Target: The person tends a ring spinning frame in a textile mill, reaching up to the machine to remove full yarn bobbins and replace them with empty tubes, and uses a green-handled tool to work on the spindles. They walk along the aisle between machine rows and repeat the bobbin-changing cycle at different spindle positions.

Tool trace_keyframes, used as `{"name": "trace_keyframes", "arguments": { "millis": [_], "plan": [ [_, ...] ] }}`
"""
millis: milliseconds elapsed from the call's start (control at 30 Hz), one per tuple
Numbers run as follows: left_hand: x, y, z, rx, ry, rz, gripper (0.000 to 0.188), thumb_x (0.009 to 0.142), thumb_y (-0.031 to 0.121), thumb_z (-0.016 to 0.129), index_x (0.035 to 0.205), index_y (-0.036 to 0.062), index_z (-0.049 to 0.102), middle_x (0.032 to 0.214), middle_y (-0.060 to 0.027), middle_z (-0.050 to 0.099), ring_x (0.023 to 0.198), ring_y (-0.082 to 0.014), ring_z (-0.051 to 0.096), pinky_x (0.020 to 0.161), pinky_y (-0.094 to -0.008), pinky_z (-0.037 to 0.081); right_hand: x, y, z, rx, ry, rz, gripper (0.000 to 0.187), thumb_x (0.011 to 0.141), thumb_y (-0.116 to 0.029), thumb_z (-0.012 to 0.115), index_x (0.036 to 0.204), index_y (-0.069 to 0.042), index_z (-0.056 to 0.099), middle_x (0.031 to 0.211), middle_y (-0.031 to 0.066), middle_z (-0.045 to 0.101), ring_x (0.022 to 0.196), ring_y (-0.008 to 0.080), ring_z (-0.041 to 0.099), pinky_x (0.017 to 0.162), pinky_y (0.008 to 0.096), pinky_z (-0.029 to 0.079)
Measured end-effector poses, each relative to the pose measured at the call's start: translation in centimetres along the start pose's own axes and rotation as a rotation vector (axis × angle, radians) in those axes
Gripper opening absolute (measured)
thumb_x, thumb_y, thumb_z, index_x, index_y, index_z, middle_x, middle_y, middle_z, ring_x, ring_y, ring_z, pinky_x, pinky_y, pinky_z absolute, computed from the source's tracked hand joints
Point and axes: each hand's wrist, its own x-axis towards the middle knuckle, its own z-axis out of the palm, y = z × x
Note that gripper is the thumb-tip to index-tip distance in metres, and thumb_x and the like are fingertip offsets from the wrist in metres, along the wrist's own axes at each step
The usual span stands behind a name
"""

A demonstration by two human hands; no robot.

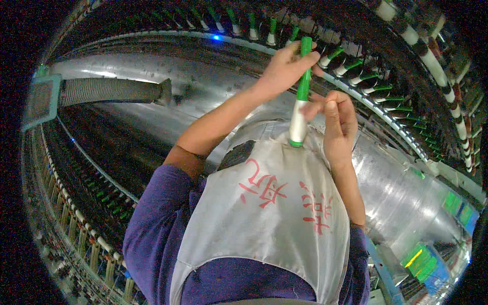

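Note:
My left hand (291, 65) is closed round the upper part of a green spinning bobbin (303, 90), which stands slightly tilted in front of my chest. White yarn (298, 121) is wound on the bobbin's lower part, above its green bottom end. Just right of the bobbin is my right hand (339, 122), raised with its fingers curled and the thumb brought in against them. One blurred finger reaches toward the yarn. Any thread between those fingers is too fine to make out. Beyond both hands runs a row of green-topped bobbins (333, 55) with white yarn on the spinning frame.
A grey apron (264, 203) with red writing covers my front. To the left, a ribbed hose (112, 92) lies over the metal floor. Another machine row (91, 239) stands at lower left. Black-and-white rollers (432, 61) run along upper right; green and blue containers (424, 262) are lower right.

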Motion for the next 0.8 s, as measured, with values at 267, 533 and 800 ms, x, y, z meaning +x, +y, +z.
{"name": "trace_keyframes", "arguments": {
  "millis": [267, 533, 800],
  "plan": [
    [0.8, -0.9, 2.4, -0.996, 0.462, 0.016, 0.02, 0.089, 0.03, 0.051, 0.087, 0.0113, 0.044, 0.081, -0.0011, 0.045, 0.079, -0.0144, 0.048, 0.073, -0.0378, 0.043, -2.9, 0.6, 0.2, -0.173, -0.083, 0.135, 0.01, 0.09, -0.013, 0.047, 0.097, -0.006, 0.046, 0.071, 0.0014, 0.047, 0.062, 0.0085, 0.046, 0.056, 0.0235, 0.041],
    [-3.0, -1.2, 3.3, -0.51, -0.075, -0.466, 0.049, 0.081, 0.058, 0.046, 0.084, 0.0091, 0.048, 0.052, 0.0013, 0.045, 0.039, -0.0084, 0.041, 0.036, -0.021, 0.033, -4.2, -2.0, -7.5, -0.527, -0.27, 0.354, 0.02, 0.08, -0.018, 0.063, 0.095, -0.004, 0.063, 0.065, 0.0, 0.055, 0.055, 0.0089, 0.045, 0.051, 0.0252, 0.038],
    [-4.6, -0.2, 9.6, -0.381, -0.8, -0.777, 0.039, 0.082, 0.048, 0.053, 0.088, 0.0091, 0.051, 0.053, 0.0013, 0.046, 0.033, -0.0092, 0.041, 0.029, -0.024, 0.036, 1.2, 0.0, -11.5, -0.347, 0.605, -0.289, 0.021, 0.087, -0.019, 0.055, 0.094, 0.0, 0.06, 0.07, -0.0051, 0.05, 0.058, 0.0015, 0.037, 0.051, 0.017, 0.028]
  ]
}}
